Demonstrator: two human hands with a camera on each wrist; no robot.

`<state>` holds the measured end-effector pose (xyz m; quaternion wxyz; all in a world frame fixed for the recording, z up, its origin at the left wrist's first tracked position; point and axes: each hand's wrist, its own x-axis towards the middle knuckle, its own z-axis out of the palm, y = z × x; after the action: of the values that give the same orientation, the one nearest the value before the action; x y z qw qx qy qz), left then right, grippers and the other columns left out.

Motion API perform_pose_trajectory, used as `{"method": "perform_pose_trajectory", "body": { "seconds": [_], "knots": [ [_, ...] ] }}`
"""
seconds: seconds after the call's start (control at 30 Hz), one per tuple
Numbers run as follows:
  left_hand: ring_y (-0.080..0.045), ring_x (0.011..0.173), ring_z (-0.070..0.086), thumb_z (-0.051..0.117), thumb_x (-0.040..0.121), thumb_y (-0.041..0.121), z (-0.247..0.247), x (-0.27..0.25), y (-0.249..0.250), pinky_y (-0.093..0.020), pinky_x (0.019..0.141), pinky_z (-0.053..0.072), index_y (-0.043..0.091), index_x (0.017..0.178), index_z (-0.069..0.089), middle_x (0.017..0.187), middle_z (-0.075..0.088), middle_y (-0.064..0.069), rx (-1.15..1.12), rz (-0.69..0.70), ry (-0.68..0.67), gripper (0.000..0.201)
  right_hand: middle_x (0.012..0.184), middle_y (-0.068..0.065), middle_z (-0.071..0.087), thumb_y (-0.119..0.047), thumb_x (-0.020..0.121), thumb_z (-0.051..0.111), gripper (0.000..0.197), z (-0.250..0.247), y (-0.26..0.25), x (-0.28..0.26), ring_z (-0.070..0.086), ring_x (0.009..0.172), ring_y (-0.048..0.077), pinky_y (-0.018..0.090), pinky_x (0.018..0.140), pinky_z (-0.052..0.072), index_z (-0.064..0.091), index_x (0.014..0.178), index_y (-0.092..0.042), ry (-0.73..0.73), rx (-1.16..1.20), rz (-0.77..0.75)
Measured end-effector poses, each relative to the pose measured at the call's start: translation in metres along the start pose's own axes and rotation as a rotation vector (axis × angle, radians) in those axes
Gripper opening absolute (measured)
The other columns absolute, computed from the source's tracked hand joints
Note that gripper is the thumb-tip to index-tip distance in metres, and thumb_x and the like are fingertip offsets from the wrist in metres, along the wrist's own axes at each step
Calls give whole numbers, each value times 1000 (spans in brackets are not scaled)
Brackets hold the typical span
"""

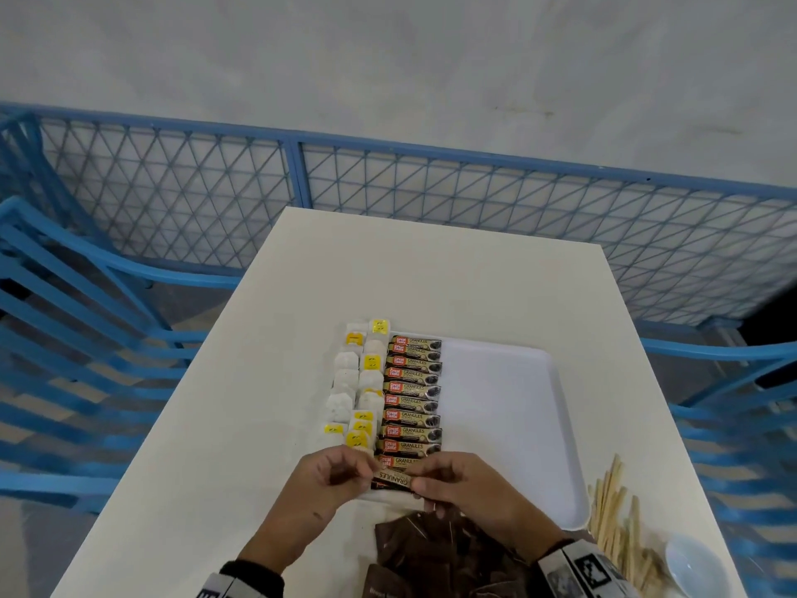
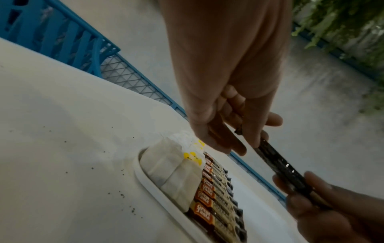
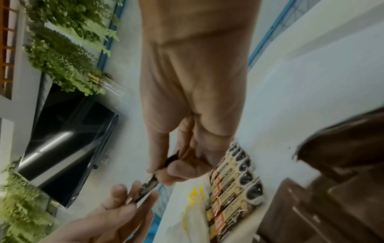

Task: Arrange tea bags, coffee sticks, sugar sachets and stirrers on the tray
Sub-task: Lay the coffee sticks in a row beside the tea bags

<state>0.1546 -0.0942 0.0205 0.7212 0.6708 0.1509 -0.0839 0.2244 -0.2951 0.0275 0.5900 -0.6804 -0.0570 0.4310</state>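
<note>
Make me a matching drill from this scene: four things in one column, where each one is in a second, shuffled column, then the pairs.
Things
1. tea bags
2. stirrers
3. held coffee stick
4. brown sachets

Places
A. pinched at its ends by left hand and right hand
B. left column of the tray
C. on the table, right of the tray
D. heaped on the table at the near edge, between the wrists

Pairs: 1-B, 2-C, 3-A, 4-D
</note>
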Motion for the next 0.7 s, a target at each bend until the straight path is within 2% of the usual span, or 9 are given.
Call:
{"method": "perform_pose_trajectory", "body": {
  "seconds": [0.07,0.17,0.27,0.33,0.43,0.53,0.6,0.67,0.7],
  "knots": [
    [-10,91,68,56,82,-17,3,0,-3,-16,74,51,5,72,66,96,74,-2,58,6,-34,26,62,-4,65,-3,85,64,15,-8,6,1,58,52,3,13,52,45,64,100,-6,41,-10,-3],
    [-7,94,67,57,84,-13,2,0,-11,-15,76,50,8,82,65,103,71,11,133,-2,-22,22,72,1,66,-2,85,63,17,-18,18,6,61,62,6,16,59,48,66,96,-14,91,-101,-25],
    [-8,82,67,63,82,-4,-2,-3,-20,-12,70,48,17,77,64,91,70,1,330,-15,22,21,87,-7,69,-14,82,69,17,-21,30,15,63,75,0,12,68,46,64,85,-30,170,-328,-45],
    [-3,73,64,64,80,0,-3,-6,-27,-11,66,47,20,77,62,85,67,-1,495,-38,6,20,92,-7,69,-20,78,73,17,-21,37,19,63,86,2,9,72,44,61,81,-32,228,-441,-58],
    [-5,67,61,68,79,7,-1,-10,-34,-13,65,49,22,81,57,87,62,0,597,-115,-59,18,92,-3,69,-21,76,74,20,-17,43,24,63,86,6,11,73,45,58,77,-33,257,-481,-73],
    [-8,85,57,71,81,21,4,-10,-41,-13,72,47,33,91,50,101,52,10,649,-49,-1,26,91,-8,69,-19,79,72,21,-14,40,24,62,86,4,15,79,48,60,78,-36,205,-459,-120],
    [-5,102,48,67,83,33,7,-6,-38,-13,86,40,37,105,49,108,43,18,741,69,52,28,90,-11,67,-18,81,70,22,-12,33,21,61,85,1,14,78,47,62,82,-39,122,-462,-163],
    [-5,106,42,59,80,52,12,-2,-30,-19,93,35,36,116,54,108,43,19,803,104,-2,39,88,-12,67,-16,82,69,22,-9,24,19,61,81,0,13,75,47,65,85,-38,40,-449,-204],
    [-6,104,43,54,77,59,15,1,-27,-21,92,37,36,115,58,105,47,18,806,105,-40,45,87,-11,67,-15,83,68,22,-7,20,18,61,79,1,15,74,48,65,88,-36,12,-415,-227]
  ]
}}
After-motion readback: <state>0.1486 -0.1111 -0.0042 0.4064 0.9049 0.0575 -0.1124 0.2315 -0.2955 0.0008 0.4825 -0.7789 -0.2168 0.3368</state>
